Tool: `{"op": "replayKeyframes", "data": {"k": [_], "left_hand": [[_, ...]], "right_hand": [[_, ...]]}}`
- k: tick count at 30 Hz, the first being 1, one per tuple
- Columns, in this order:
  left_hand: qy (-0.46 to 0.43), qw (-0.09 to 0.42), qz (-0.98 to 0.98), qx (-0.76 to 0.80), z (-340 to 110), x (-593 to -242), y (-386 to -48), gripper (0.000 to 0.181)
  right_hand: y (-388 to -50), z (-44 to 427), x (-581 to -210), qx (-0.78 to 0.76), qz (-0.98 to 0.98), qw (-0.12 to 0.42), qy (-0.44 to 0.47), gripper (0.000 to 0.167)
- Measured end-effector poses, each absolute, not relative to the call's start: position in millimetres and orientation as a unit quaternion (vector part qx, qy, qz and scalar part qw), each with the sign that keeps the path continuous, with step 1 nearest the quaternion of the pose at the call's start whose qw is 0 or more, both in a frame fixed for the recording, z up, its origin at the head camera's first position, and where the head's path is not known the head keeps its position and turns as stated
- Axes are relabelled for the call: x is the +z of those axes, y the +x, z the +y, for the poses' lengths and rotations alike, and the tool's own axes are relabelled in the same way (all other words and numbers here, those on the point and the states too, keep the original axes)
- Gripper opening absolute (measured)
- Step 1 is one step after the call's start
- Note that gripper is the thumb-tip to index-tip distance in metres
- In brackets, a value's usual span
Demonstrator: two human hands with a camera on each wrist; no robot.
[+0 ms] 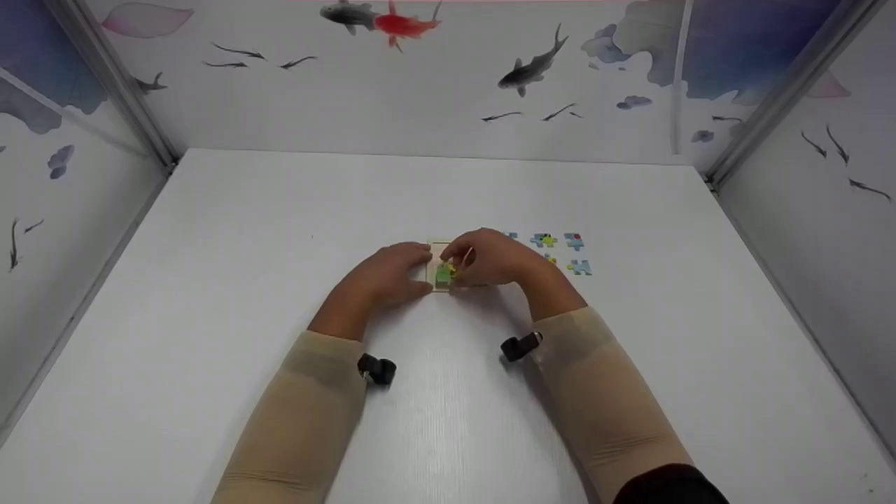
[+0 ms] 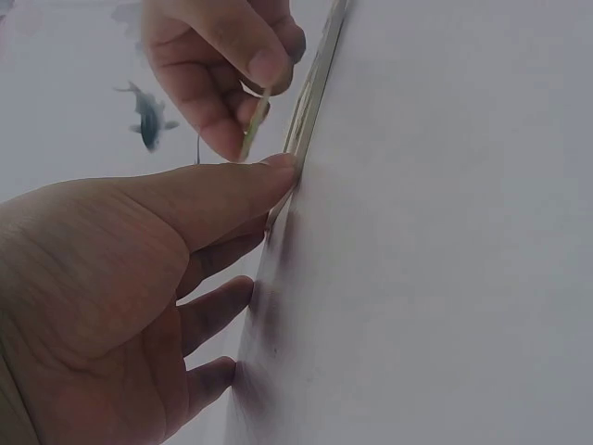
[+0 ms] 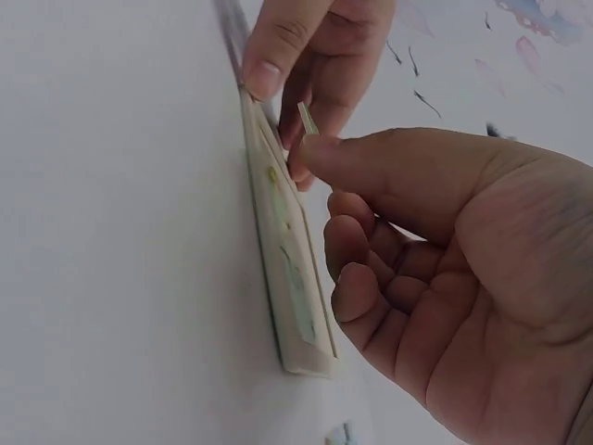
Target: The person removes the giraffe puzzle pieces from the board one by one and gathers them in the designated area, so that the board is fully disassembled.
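Note:
A shallow wooden puzzle tray [image 1: 438, 246] lies flat on the white table. My left hand [image 1: 388, 275] holds its left end, thumb at the near corner and fingers at the far side. Just above the tray, my right hand [image 1: 493, 255] pinches a green jigsaw piece [image 1: 444, 275] between thumb and fingertips. From the left wrist, that piece is seen nearly edge-on and tilted. The right wrist view shows light green and yellow pieces [image 3: 298, 301] lying inside the tray; the right hand hides part of it in the head view.
Several loose jigsaw pieces, blue with yellow or red marks, lie right of the tray, among them a corner piece [image 1: 574, 241] and a lower one [image 1: 580, 267]. Some are partly behind the right hand. Printed panels [image 1: 434, 105] with fish wall in the table [image 1: 280, 203].

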State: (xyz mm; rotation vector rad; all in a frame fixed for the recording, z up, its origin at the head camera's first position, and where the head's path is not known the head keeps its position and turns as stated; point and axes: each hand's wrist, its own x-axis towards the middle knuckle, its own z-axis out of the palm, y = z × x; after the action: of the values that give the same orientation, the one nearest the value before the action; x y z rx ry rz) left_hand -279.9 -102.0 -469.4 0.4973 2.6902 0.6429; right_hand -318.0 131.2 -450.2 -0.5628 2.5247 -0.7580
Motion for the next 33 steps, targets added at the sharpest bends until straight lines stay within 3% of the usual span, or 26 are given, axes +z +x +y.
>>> {"op": "replayKeyframes", "data": {"k": [11, 17, 33], "left_hand": [[0.169, 0.170, 0.944, 0.229, -100, -469, -281, 0.068], [0.156, 0.168, 0.943, 0.242, -99, -468, -279, 0.068], [0.141, 0.164, 0.943, 0.254, -101, -472, -278, 0.069]], "right_hand": [[-320, 198, -435, -0.264, 0.919, 0.219, -0.196, 0.044], [-319, 226, -436, -0.239, 0.924, 0.239, -0.181, 0.037], [-322, 237, -451, -0.201, 0.919, 0.299, -0.163, 0.034]]}}
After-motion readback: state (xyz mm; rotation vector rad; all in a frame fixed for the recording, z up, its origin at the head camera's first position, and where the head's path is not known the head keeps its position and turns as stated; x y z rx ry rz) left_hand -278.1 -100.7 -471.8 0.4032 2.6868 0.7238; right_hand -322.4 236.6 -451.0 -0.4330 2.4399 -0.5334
